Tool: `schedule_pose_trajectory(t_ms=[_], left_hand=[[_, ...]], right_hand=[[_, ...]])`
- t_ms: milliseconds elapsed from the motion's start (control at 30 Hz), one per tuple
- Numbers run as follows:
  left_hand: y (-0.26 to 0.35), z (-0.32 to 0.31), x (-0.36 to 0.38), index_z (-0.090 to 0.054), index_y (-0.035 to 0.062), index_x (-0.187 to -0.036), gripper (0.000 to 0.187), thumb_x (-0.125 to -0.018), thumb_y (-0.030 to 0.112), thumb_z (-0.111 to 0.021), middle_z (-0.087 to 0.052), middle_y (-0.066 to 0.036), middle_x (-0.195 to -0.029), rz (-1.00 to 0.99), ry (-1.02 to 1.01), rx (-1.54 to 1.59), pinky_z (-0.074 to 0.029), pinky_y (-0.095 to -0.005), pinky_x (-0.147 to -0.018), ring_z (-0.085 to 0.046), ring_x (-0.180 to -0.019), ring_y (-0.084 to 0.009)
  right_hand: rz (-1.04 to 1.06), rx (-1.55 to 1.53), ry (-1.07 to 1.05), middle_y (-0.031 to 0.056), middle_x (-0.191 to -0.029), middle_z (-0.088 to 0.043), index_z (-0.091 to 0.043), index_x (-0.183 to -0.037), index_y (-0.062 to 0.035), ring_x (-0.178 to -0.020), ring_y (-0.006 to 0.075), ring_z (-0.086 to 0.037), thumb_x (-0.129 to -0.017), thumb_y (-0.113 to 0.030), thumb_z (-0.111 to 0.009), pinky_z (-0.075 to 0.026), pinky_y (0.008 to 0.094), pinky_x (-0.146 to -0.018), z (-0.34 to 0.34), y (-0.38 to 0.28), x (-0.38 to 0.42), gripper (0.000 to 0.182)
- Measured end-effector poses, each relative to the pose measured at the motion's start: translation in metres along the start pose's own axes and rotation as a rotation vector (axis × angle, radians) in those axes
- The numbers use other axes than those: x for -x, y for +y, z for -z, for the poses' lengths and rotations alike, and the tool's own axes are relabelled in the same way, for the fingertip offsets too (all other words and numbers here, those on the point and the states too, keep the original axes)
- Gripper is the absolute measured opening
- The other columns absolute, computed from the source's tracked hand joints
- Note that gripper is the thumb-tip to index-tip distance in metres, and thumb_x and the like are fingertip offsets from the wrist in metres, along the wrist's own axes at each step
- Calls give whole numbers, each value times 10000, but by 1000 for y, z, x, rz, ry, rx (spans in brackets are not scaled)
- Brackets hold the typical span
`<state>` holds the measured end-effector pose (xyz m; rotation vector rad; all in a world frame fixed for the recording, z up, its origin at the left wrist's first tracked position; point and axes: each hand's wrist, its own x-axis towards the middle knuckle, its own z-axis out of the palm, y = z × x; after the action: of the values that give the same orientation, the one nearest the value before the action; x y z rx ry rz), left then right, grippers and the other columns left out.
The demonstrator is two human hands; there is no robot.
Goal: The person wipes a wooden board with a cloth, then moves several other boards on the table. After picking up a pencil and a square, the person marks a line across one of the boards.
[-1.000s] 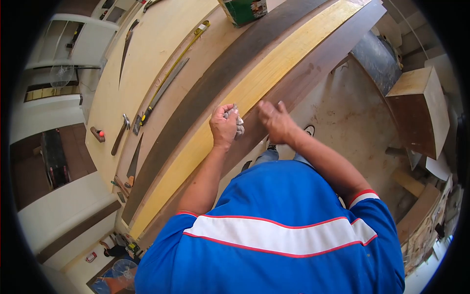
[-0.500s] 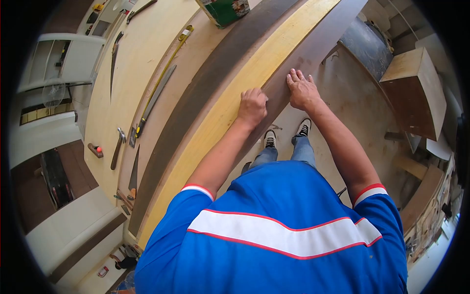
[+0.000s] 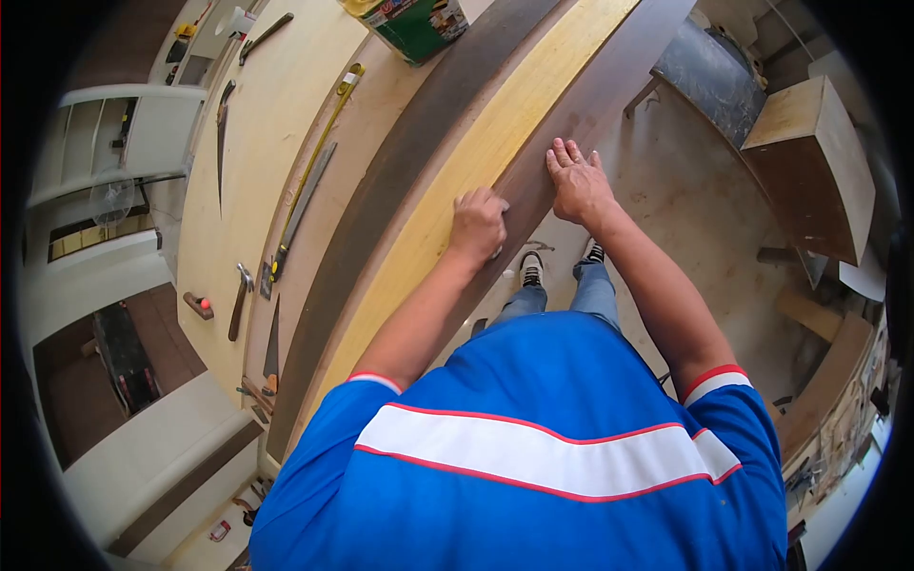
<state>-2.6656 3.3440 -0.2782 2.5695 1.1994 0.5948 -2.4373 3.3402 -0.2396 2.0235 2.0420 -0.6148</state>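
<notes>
1. Right by the person's shoes (image 3: 531,269), the near edge of the brown board (image 3: 543,171) runs diagonally past the body. The right hand (image 3: 579,186) lies at this edge, open, fingers spread on the surface and gripping nothing.
2. The left hand (image 3: 479,224) is closed, knuckles up, over the join of the brown board and the yellow strip (image 3: 414,257). It grips a pale wad (image 3: 496,253), mostly hidden under the palm.
3. Beyond the yellow strip, the dark strip (image 3: 367,214) follows the same line.
4. Past that, on the tabletop (image 3: 276,124), lie a long metal blade (image 3: 309,195) and a tape measure (image 3: 277,265), its yellow tape pulled out alongside. A green container (image 3: 414,29) stands beside the dark strip's upper end.
5. Farther over, a hammer (image 3: 241,303) and a small wooden plane (image 3: 198,305) lie towards the tabletop's far left edge. A handsaw (image 3: 222,143) and a dark tool (image 3: 267,38) lie farther up, near that same edge.
</notes>
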Motion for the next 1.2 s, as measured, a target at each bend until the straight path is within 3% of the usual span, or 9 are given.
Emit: schedule_pose_trajectory(t_ms=[167, 267, 367, 567, 667, 800, 967, 1133, 1200], left_hand=[[0, 15, 23, -688, 103, -779, 59, -816, 75, -652, -641, -92, -889, 24, -88, -37, -468, -441, -804, -646, -881, -310], [2, -9, -27, -687, 102, -779, 52, -810, 71, -658, -643, -91, -881, 3, -17, 21, -473, -448, -799, -648, -875, -318], [4, -3, -38, -686, 91, -785, 32, -797, 73, -663, -638, -100, -858, 38, -84, 28, -477, -457, -781, -650, -861, -324], [-10, 27, 54, -705, 97, -790, 54, -779, 103, -653, -634, -105, -861, 146, -239, -55, -470, -472, -777, -643, -843, -321], [-6, 10, 17, -704, 93, -792, 56, -775, 94, -651, -635, -107, -869, 80, -93, -32, -470, -480, -770, -643, -847, -322], [-2, 6, -8, -696, 95, -787, 64, -760, 65, -646, -639, -115, -880, 72, -69, -4, -475, -472, -771, -646, -859, -322], [-11, 8, 26, -678, 97, -779, 56, -759, 54, -649, -635, -116, -874, 42, -108, -14, -474, -464, -788, -648, -867, -326], [-4, -18, -43, -692, 82, -810, 47, -768, 73, -672, -649, -122, -883, 7, -52, -25, -496, -468, -771, -659, -856, -328], [-9, -10, -26, -691, 86, -808, 44, -773, 71, -670, -648, -118, -882, -9, -70, -36, -495, -463, -774, -659, -861, -322]], right_hand=[[-13, -11, 9, 108, -1707, -227, -344, -1589, -51, -1574, 266, -223, -830, -237, -709, -227, 539, -1258, -8, 2, -3, 863], [-25, -28, -20, 105, -1710, -217, -331, -1594, -50, -1576, 265, -216, -831, -239, -704, -233, 542, -1255, -1, -3, -1, 870], [-18, -14, -47, 100, -1716, -201, -312, -1602, -53, -1579, 265, -204, -832, -249, -705, -231, 545, -1255, 3, -1, 1, 888], [-15, -36, -56, 96, -1721, -183, -289, -1615, -68, -1584, 261, -187, -835, -275, -712, -227, 545, -1255, 2, 0, 1, 911], [-32, -32, -38, 90, -1722, -182, -287, -1617, -72, -1585, 260, -184, -838, -278, -710, -233, 544, -1252, -2, -2, 0, 910], [-23, -12, -62, 84, -1725, -173, -285, -1618, -71, -1586, 256, -181, -843, -278, -707, -235, 544, -1250, 2, -3, 0, 906], [-17, -13, -49, 81, -1728, -161, -278, -1619, -70, -1587, 251, -177, -856, -282, -705, -238, 551, -1248, 1, 1, 4, 900], [-22, -24, -52, 84, -1725, -169, -282, -1618, -72, -1585, 255, -182, -838, -274, -716, -244, 560, -1246, -1, -2, 0, 915], [-16, -22, -58, 85, -1725, -169, -284, -1618, -70, -1586, 257, -180, -832, -274, -722, -243, 562, -1246, -1, 2, 0, 922]])
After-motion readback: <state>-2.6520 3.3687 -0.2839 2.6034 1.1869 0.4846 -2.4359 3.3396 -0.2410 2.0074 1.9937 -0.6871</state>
